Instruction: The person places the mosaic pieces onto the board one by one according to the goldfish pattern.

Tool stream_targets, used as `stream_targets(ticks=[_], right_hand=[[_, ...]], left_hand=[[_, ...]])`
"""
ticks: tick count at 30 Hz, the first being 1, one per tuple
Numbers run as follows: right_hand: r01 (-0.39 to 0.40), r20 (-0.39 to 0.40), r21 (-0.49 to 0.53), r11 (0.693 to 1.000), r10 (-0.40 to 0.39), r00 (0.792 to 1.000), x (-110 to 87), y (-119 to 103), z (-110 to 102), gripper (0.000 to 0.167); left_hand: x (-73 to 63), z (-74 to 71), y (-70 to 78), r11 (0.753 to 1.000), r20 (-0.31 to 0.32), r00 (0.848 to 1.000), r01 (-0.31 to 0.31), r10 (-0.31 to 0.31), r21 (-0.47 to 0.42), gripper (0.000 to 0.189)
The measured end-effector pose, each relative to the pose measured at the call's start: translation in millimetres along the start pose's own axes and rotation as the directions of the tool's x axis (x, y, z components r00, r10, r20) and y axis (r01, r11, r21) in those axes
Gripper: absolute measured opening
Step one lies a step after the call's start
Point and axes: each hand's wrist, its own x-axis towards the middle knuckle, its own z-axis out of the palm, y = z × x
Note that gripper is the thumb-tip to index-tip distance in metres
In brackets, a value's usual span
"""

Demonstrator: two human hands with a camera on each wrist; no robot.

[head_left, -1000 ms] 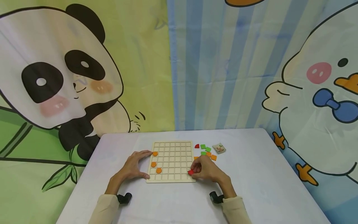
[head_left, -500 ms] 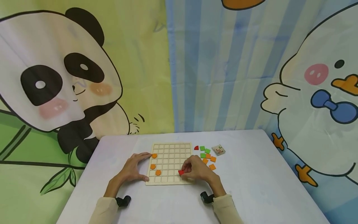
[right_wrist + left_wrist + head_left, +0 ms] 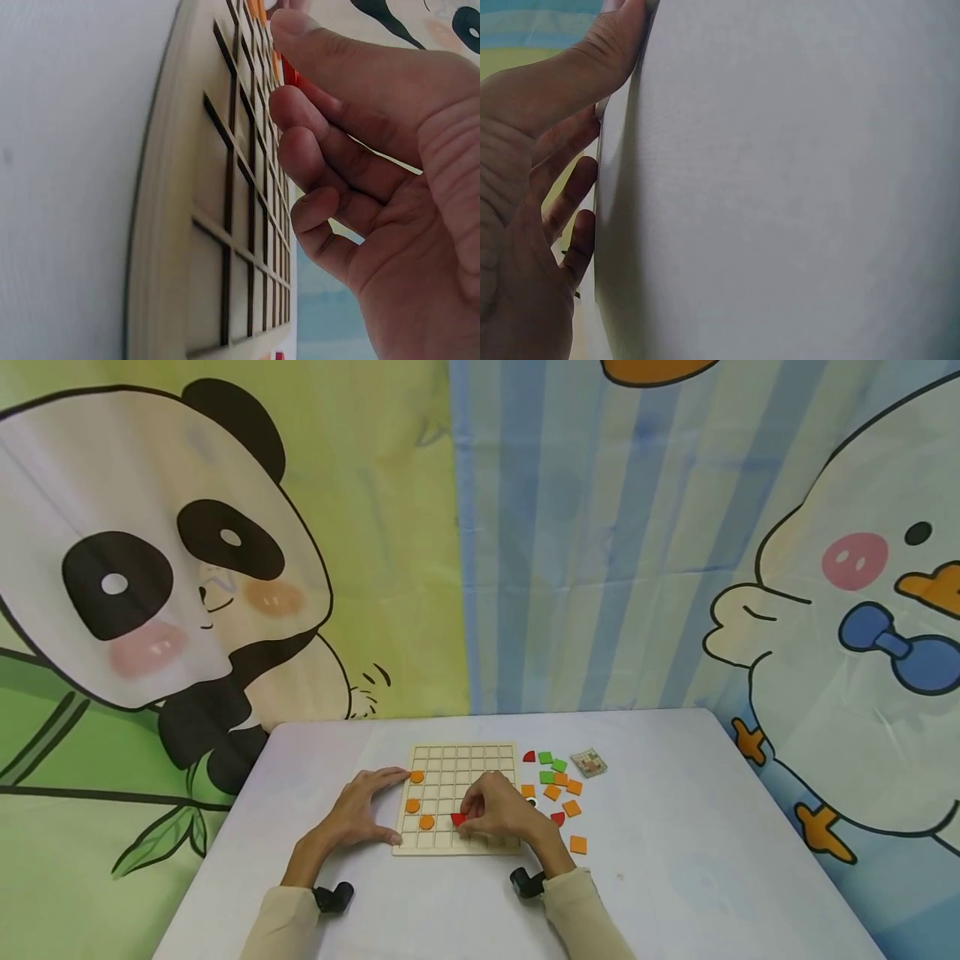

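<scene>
A pale wooden grid board (image 3: pixel 472 760) lies on the white table, with square cells across it. Three orange round pieces (image 3: pixel 412 806) sit in cells near its left side. My right hand (image 3: pixel 501 810) is over the lower middle of the board and pinches a red quarter-circle piece (image 3: pixel 458 819) between thumb and fingertips. In the right wrist view only a sliver of that red piece (image 3: pixel 289 73) shows behind the thumb. My left hand (image 3: pixel 358 810) rests at the board's left edge, thumb and fingers spread, the fingertips right at the rim.
Right of the board lie several orange squares (image 3: pixel 572 808), several green squares (image 3: pixel 546 758) and loose red quarter-circle pieces (image 3: pixel 529 757). A small patterned square card (image 3: pixel 588 763) lies beyond them. A cartoon curtain (image 3: pixel 540 568) hangs behind the table (image 3: pixel 697 827).
My right hand has carried the red quarter-circle piece leftward from the board's right edge to its middle, uncovering loose pieces on the right. My left hand has stayed in place.
</scene>
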Motion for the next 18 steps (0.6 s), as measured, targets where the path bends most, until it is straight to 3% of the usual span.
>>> stream_targets(ticks=[18], right_hand=[[-0.041, -0.012, -0.043, 0.998, 0.041, 0.999, 16.4, -2, 20, 0.021]], left_hand=[[1.5, -1.3, -0.3, 1.0, 0.018, 1.0, 0.0, 0.0, -0.008, 0.115]])
